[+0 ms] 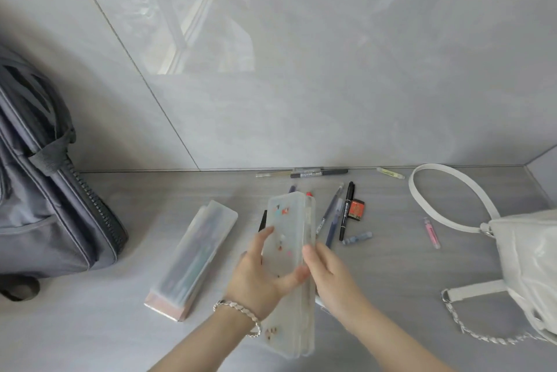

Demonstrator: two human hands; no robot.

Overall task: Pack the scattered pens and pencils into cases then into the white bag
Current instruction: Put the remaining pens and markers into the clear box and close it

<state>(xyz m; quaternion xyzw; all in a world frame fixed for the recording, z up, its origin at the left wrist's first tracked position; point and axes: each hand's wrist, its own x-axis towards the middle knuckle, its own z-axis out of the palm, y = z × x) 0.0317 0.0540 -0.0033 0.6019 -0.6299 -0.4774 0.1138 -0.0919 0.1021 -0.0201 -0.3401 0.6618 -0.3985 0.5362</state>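
Both hands, left hand (259,275) and right hand (328,272), grip the frosted case (289,239), probably to open it. Next the loose pens (333,212) must go inside it.

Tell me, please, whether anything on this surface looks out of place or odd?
Only the expected clutter: pens lie loose at mixed angles, two more against the wall, a pink one stray near the white bag. Nothing looks spilled or damaged.
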